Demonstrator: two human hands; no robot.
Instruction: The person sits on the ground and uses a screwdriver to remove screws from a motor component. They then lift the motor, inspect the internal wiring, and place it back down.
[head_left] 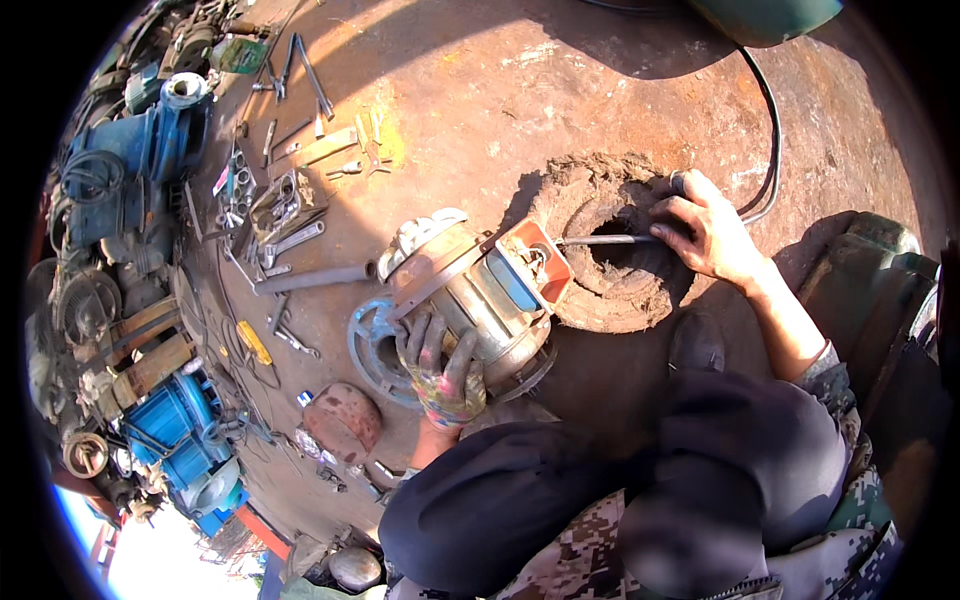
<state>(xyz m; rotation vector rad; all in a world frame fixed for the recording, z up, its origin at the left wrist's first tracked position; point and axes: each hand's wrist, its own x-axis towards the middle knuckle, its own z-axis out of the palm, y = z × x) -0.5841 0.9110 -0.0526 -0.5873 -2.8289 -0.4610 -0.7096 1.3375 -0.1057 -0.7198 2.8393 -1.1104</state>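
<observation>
An electric motor with worn, partly silver paint lies tilted on the ground in front of my knees. Its terminal box, orange inside, is uncovered, with wire ends visible in it. My left hand, in a stained work glove, curls its fingers on the near side of the motor, next to a blue ring-shaped part. My bare right hand has its thumb and fingers closed round a dark cable, which runs straight toward the terminal box. Beneath the cable sits a mud-caked ring with a dark hole.
Wrenches and sockets lie scattered at the left around a steel pipe. Blue pumps and machine parts crowd the left edge. A rusty rounded piece sits near my left forearm. Green metal housings stand at the right.
</observation>
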